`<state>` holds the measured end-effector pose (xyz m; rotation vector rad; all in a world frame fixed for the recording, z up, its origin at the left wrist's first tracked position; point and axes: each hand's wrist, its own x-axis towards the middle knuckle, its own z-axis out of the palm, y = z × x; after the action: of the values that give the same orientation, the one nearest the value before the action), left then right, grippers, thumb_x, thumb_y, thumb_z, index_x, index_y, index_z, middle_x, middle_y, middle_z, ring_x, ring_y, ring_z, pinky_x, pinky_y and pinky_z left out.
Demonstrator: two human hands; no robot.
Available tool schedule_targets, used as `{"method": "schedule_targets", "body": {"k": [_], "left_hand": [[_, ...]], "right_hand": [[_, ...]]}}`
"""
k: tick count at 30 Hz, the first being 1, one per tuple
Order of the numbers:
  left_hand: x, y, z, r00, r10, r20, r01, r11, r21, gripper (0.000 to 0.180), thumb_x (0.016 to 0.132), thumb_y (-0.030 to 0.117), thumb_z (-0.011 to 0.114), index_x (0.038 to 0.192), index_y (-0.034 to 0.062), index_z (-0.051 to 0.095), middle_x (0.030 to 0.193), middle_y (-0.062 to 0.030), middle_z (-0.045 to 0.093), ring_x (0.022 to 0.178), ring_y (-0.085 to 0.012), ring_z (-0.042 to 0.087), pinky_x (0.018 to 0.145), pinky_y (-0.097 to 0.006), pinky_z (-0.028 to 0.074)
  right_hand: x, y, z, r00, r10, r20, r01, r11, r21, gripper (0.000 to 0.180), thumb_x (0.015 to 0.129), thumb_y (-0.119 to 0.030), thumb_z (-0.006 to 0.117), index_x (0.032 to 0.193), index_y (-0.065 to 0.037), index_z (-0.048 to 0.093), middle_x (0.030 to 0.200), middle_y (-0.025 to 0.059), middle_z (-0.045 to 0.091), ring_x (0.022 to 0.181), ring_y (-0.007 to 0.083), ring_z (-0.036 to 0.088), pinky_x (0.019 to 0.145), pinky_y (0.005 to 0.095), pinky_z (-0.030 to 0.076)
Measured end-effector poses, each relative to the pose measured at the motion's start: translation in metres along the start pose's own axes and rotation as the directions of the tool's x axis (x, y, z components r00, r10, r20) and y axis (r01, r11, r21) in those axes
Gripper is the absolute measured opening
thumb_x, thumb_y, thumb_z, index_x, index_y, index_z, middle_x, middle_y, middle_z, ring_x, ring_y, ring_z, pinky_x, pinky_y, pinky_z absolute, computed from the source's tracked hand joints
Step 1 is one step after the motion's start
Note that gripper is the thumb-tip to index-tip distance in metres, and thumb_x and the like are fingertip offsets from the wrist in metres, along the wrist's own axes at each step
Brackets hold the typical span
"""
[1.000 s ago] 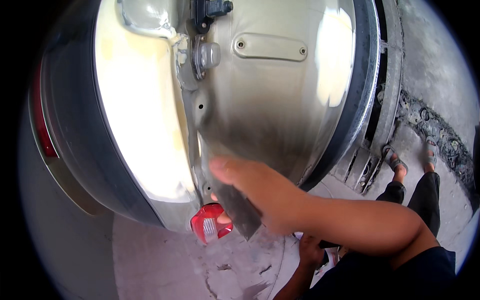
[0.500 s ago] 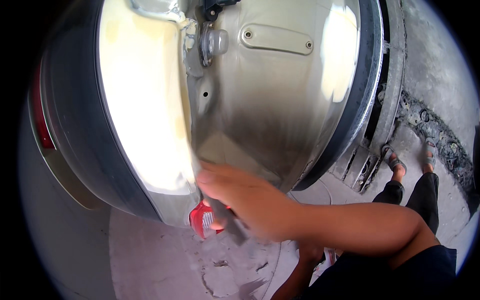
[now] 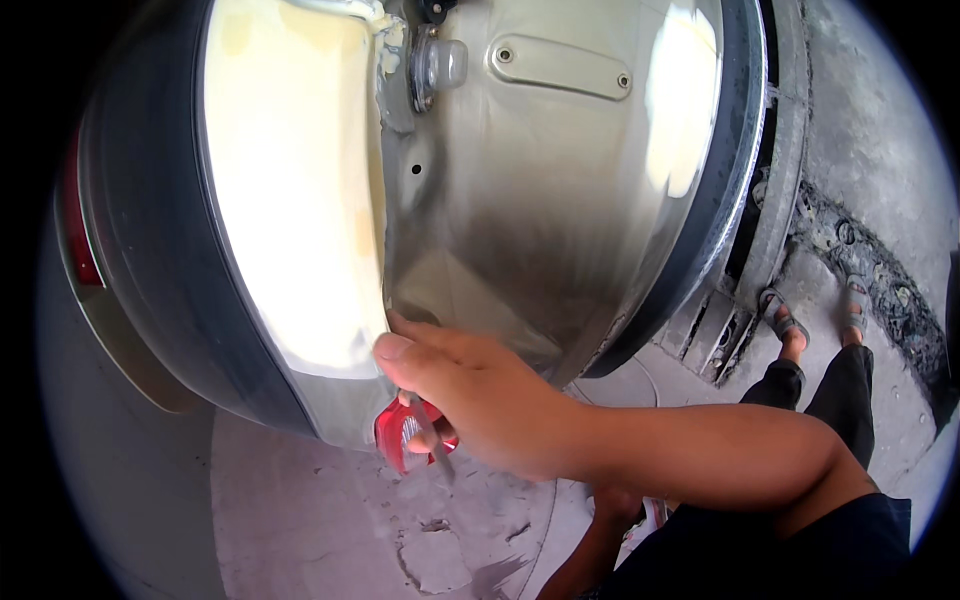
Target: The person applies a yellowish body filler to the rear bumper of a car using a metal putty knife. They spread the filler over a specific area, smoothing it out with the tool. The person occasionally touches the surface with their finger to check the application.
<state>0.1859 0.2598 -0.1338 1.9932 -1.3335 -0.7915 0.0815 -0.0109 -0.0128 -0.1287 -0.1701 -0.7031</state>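
Head view: the right hand is pressed flat on the lower edge of the silver car panel, its fingers closed on a thin grey sheet beside the red reflector, while the left hand is seen low, its grip indeterminable.

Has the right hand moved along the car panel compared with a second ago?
Yes. The right hand has slid down the car panel, away from the round knob and over the red tail light.
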Motion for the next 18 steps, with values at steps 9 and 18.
{"method": "schedule_targets", "body": {"k": [9,18], "left_hand": [[0.006,0.003,-0.007,0.993,-0.104,0.054,0.106,0.993,-0.041,0.022,0.075,0.001,0.057,0.096,-0.0011,0.063,0.102,-0.0178,0.061,0.097,-0.035,0.056,0.086,-0.042,0.043],[-0.001,-0.011,-0.007,0.954,-0.226,0.197,0.263,0.947,-0.185,0.028,0.082,0.01,0.057,0.108,-0.0001,0.058,0.11,-0.016,0.059,0.104,-0.0316,0.055,0.091,-0.041,0.041]], "right_hand": [[-0.013,0.011,-0.013,0.982,0.179,-0.057,-0.164,0.966,0.201,0.037,0.095,-0.039,0.041,0.113,-0.008,0.05,0.07,-0.0017,0.042,0.061,0.0081,0.044,0.054,0.0241,0.041],[0.006,0.025,0.01,0.996,-0.089,-0.031,0.081,0.977,-0.198,0.049,0.096,-0.041,0.037,0.118,0.001,0.049,0.07,0.0043,0.044,0.068,0.0133,0.046,0.063,0.0301,0.04]]}}
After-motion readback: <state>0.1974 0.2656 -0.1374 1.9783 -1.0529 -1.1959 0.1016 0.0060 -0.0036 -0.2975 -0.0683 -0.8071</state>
